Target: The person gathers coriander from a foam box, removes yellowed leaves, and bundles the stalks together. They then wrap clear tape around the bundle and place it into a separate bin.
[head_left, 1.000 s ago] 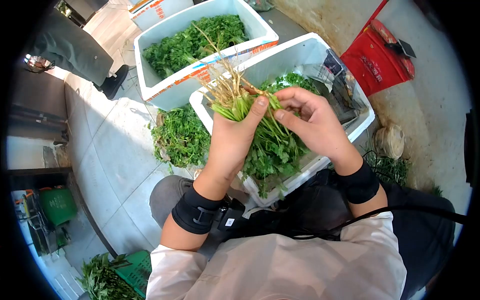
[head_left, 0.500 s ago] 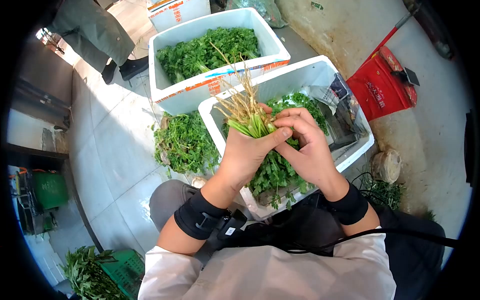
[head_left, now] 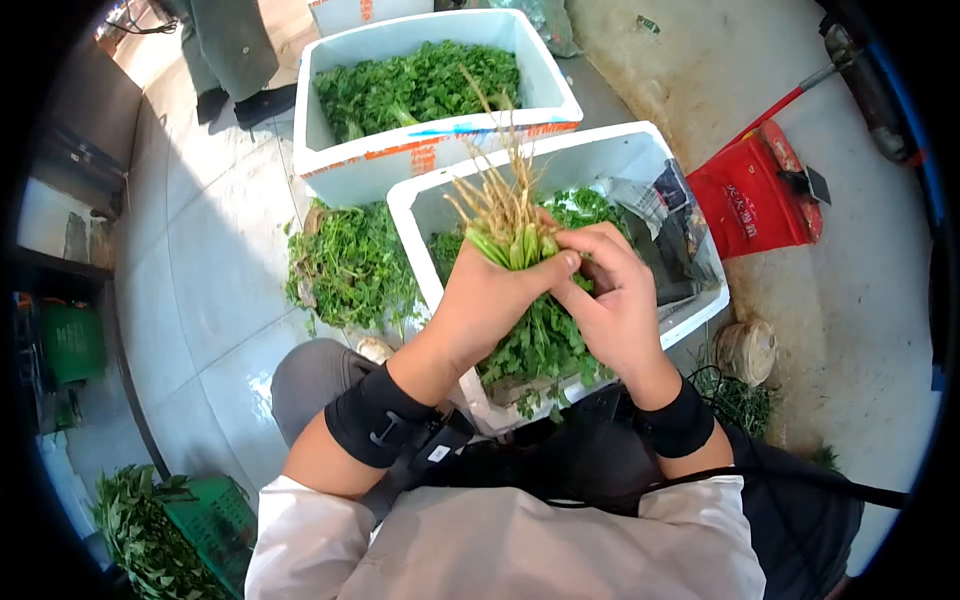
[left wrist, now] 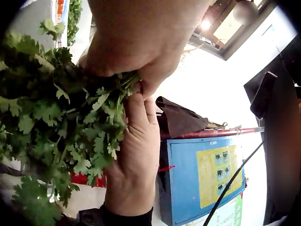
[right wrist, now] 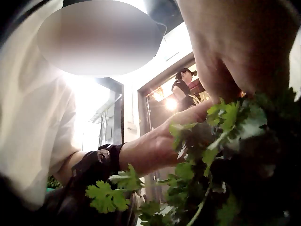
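A bunch of coriander [head_left: 518, 245] is held roots up, its pale roots [head_left: 500, 200] fanning above the hands and its leaves hanging down. My left hand [head_left: 495, 300] grips the stems from the left, thumb across the front. From the right, my right hand [head_left: 618, 300] pinches stems at the bunch's side, its thumb close to the left thumb. Leafy tops [left wrist: 61, 113] fill the left side of the left wrist view. Beneath the hands stands a white foam box [head_left: 685, 325] with more coriander and newspaper [head_left: 645, 208] inside.
Behind is a second foam box [head_left: 350, 165] full of coriander. A loose heap of greens [head_left: 350, 265] lies on the tiles at left. A red bag [head_left: 755, 195] leans by the wall. A green basket [head_left: 210, 520] sits at lower left. Another person's legs [head_left: 230, 50] show at far left.
The right hand has moved from a stem with its root at the bunch's right edge in against the bunch. The roots stand more upright now, and the head view has shifted.
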Available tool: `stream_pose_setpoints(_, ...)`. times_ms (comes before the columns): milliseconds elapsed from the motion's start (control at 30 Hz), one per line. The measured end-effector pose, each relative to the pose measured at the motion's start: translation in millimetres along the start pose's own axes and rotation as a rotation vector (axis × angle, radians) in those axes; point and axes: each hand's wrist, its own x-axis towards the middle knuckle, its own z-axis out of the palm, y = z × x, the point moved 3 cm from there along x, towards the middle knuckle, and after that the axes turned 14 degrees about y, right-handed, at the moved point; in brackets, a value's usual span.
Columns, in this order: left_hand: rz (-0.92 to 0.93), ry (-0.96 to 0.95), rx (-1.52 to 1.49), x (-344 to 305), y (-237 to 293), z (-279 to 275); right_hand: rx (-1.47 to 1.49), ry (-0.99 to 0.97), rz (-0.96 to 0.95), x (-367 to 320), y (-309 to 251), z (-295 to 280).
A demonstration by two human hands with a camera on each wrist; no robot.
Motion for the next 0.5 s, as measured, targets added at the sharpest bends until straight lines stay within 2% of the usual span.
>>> stream_pose_setpoints(67,-0.003,0.016,-0.02,-1,1,0,-0.031,-0.036,-0.035,2,-4,1)
stream_pose_setpoints(133,-0.046,0.101,-0.05,0,3,0,0.069,-0.043,0.074,1,-9,4)
stream_pose_setpoints(200,-0.033,0.183,-0.01,1,6,-1,0.08,-0.087,0.089,3,-9,1)
stream_pose_setpoints(267,0.136,0.267,0.059,2,5,-5,0.145,-0.091,0.112,3,-6,-3)
stream_pose_setpoints(333,0.114,0.265,0.076,3,3,-6,0.106,-0.116,0.133,4,-9,-7)
stream_pose_setpoints(400,0.169,0.22,0.043,0,8,-1,-0.289,-0.227,-0.075,3,-16,-7)
stream_pose_setpoints(433,0.205,0.194,0.024,0,8,-1,-0.386,-0.307,-0.052,1,-10,-5)
stream_pose_setpoints(500,0.2,0.198,-0.041,-1,4,1,-0.441,-0.322,-0.081,-2,-9,2)
